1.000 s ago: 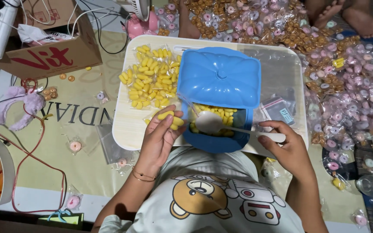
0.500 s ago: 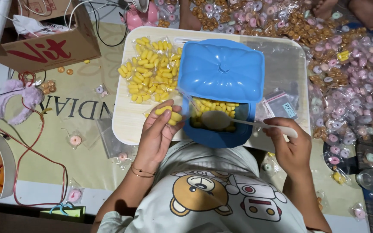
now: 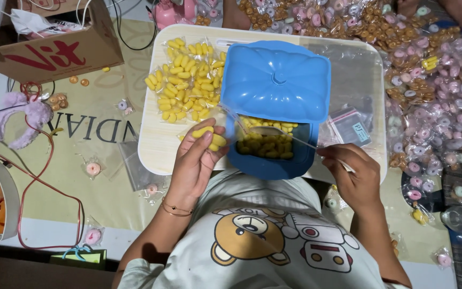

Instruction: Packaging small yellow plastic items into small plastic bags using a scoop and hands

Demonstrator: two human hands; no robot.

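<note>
My left hand (image 3: 196, 163) curls around a small clear bag of yellow candies (image 3: 209, 140) at the near edge of the pale tray (image 3: 159, 147), just beside the blue box (image 3: 268, 155). My right hand (image 3: 351, 174) is closed on the handle of a spoon (image 3: 274, 131) whose bowl hangs over the yellow pieces in the box. The blue lid (image 3: 276, 80) lies tilted over the far part of the box and hides what is under it. Filled bags of yellow candy (image 3: 188, 80) cover the tray's left half; empty clear bags (image 3: 348, 126) lie to the right. Pink and brown wrapped sweets (image 3: 434, 80) crowd the floor beyond, and a cardboard carton (image 3: 54, 51) sits far left, cut off. The spoon handle is hidden in my fist.
</note>
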